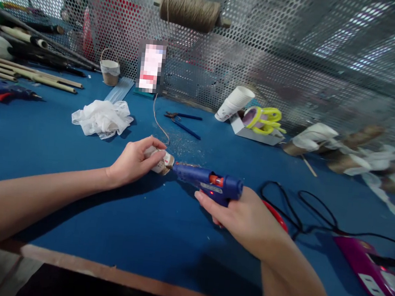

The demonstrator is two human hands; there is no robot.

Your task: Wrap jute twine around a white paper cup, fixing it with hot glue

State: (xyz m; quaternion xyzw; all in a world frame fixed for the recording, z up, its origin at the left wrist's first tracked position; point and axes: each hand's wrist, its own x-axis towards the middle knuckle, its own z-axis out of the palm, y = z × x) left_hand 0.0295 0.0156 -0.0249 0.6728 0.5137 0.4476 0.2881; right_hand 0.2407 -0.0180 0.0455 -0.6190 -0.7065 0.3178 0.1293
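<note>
My left hand [132, 160] is closed around a small paper cup [162, 161] lying on its side on the blue table [76, 188]; a thin twine strand runs up from it. My right hand [243, 216] grips a blue hot glue gun [211, 182] with an orange feed part, its nozzle touching the cup's rim. The gun's black cord [299, 212] trails off to the right.
A crumpled white plastic bag [102, 117], blue-handled pliers [182, 121], stacked paper cups [234, 103], yellow scissors [267, 119], a twine spool [190, 10] on the mesh wall, sticks [34, 76] at left, twine-wrapped cups [338, 151] at right, a purple power strip [368, 269].
</note>
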